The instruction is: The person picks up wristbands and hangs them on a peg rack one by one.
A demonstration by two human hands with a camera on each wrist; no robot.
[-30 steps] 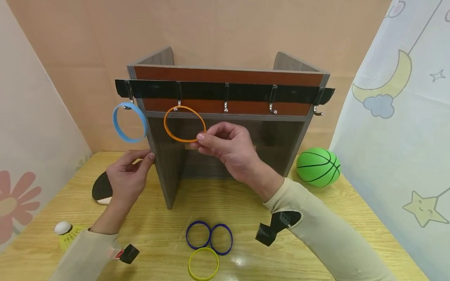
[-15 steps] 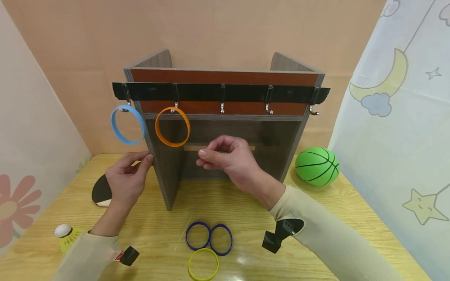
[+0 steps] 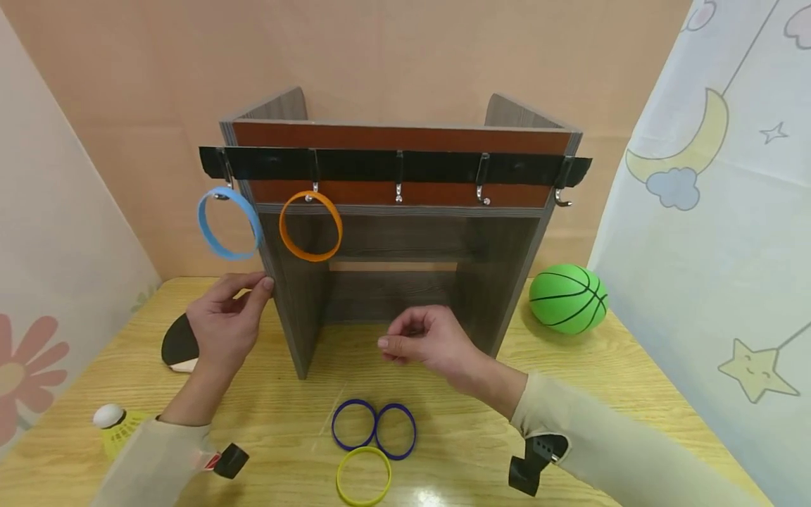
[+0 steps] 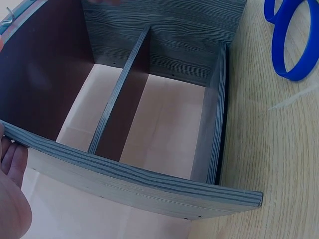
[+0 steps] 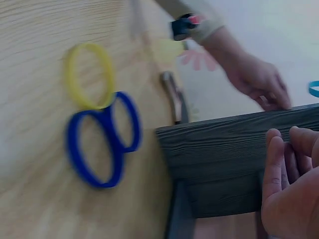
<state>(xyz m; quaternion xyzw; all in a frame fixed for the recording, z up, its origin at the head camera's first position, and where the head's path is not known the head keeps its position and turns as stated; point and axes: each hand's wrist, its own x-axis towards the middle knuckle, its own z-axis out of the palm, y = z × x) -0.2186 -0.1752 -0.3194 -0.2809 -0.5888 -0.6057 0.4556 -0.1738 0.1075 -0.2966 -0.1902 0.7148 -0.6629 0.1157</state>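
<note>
The left hand (image 3: 224, 317) pinches the left side panel's front edge on a grey wooden shelf unit (image 3: 288, 303). Above that hand, a light blue wristband (image 3: 258, 229) hangs from the leftmost hook. An orange wristband (image 3: 338, 225) hangs from the second hook. Lower down, in front of the unit, the right hand (image 3: 434, 345) is in the air with loosely bent fingers and holds nothing. On the table below it lie two dark blue wristbands (image 3: 415, 431) side by side and a yellow wristband (image 3: 339, 486) touching them. The right wrist view shows the right hand's fingertips (image 5: 273, 134) bare.
A black strip (image 3: 437, 163) with several metal hooks runs across the unit's top front. To the right sits a green ball (image 3: 568, 299). On the left are a black table tennis paddle (image 3: 179, 343) and a yellow shuttlecock (image 3: 120, 429), partly hidden by the left arm.
The right hand held the orange wristband at the second hook, then let it go and moved down and slightly right. The band now hangs there. The left hand has stayed at the panel.
</note>
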